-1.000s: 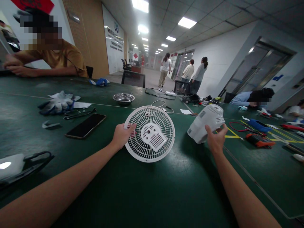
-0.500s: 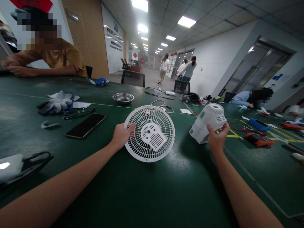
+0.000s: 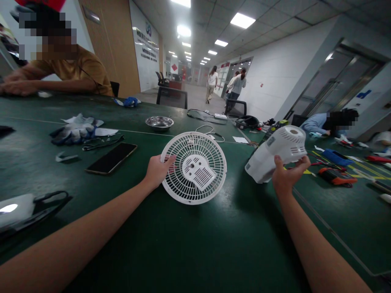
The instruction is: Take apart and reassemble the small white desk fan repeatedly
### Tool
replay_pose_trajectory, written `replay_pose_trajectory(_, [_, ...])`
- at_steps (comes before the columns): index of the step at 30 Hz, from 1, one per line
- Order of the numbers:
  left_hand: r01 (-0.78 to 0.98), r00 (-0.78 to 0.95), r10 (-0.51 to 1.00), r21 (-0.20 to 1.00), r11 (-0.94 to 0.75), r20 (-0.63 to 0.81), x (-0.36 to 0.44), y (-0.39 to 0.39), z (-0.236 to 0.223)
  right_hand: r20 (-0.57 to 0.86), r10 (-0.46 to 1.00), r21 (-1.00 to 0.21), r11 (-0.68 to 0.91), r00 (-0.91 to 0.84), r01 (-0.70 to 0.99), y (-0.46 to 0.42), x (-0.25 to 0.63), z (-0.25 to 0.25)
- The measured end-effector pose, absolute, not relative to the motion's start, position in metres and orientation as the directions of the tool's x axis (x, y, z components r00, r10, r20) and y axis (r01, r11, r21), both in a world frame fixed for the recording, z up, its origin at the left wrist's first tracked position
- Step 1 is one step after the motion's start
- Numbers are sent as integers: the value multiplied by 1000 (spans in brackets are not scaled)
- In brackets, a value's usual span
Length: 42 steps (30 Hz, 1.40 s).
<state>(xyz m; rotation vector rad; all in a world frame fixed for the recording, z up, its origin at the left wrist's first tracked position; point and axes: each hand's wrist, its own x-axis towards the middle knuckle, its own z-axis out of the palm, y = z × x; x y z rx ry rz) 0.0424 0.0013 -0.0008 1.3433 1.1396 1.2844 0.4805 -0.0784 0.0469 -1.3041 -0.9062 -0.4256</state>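
Observation:
My left hand grips the left rim of a round white fan grille, thumb on its front and fingers behind the bars. The grille is tilted up above the green table, its slotted centre plate facing me. On the right, my right hand is closed around the lower side of a white plastic fan housing with vent slots and a round opening at its top end. The housing leans to the right, and its lower left end is close to the table; whether it touches I cannot tell.
Left on the green table lie a phone, work gloves and a white device. A metal bowl and a white cable are behind the grille. Right stands an orange-black meter. A person sits across.
My right hand has moved the housing slightly right and tilted it further over to the right. My left hand and the grille have stayed nearly in place.

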Motion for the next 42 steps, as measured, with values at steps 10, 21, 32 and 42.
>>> replay_pose_trajectory(10, [6,2,995,995,-96,96,45,-1,5,628,609,-718,213,484,662,-77,402,28])
replay_pose_trajectory(21, [-100,71,997,995,11,-4,45,5,3,308,875,-449,-212,373,868,-50,391,-14])
replay_pose_trajectory(32, [-25,9,995,994,-103,103,46,-5,9,212,973,-940,177,94,292,-101,317,22])
replay_pose_trajectory(42, [-121,31,958,952,-280,286,45,-5,-2,38,999,-976,42,23,-214,-115,282,20])
